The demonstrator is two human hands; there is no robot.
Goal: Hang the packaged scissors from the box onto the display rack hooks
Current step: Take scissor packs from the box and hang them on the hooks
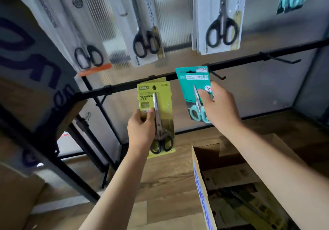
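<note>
Head view: left hand (pixel 140 128) pinches the green scissors pack (pixel 156 117) hanging on its hook, steadying it; right hand (pixel 220 105) grips the teal scissors pack (pixel 194 87), hang-hole raised toward the rack bar (pixel 240 63).

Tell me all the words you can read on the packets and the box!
"SCISSORS": on the green packet that the left hand holds.
"GRIP": lower on the same packet, partly behind the thumb.
Teal packet in the right hand: Chinese characters, too small to read.
White hanging packets: vertical print, too blurred.
Cardboard box: blue lettering on its side, too blurred.
</note>
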